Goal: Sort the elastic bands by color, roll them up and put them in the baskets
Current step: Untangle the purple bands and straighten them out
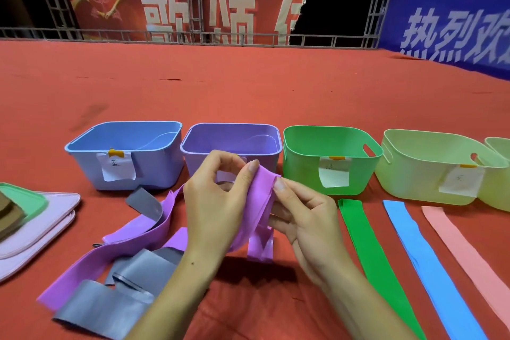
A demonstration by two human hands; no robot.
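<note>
While both hands [248, 201] pinch one purple band [258, 193], five baskets [331, 160] stand behind.

Single head-worn, wide-angle view, looking forward and steeply down onto a red-covered worktop [248, 85]. The camera sits close above the left hand [212, 201] and right hand [300, 218], whose forearms enter from the bottom edge. A row of baskets [331, 146] crosses mid-frame; banners [176, 14] and metal truss fill the far background. Wide-angle distortion bends the frame edges.
</note>
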